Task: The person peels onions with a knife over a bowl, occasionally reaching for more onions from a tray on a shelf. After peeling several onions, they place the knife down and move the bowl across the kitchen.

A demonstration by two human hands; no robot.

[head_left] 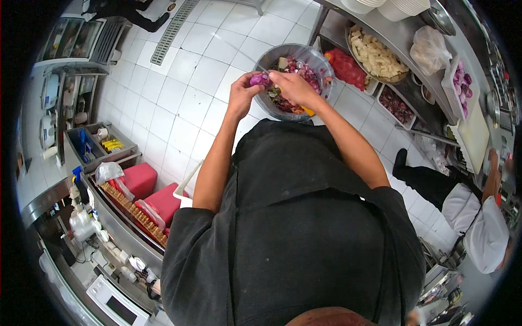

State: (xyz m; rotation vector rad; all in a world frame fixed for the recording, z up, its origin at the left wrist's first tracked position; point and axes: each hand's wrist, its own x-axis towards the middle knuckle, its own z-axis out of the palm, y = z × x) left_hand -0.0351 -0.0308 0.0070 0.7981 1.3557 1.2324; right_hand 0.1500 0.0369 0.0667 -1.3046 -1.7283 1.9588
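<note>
Two red blocks (163,202) sit low on the left, well apart from the hands. Next, the left hand (242,93) holds a purple onion (260,80) in its bent fingers, up over the left edge of a big grey tub (305,50). The tub stands on the white floor (185,103) and has purple bits and peels (304,73) in it. The right hand (293,88) is close by the onion, with its fingers curled in; I cannot tell what they hold. Further right, a bowl of pale chunks (375,52) sits below the left edge of a metal surface (392,28). A white basket (449,89) of purple pieces is near the surface's bottom end.
</note>
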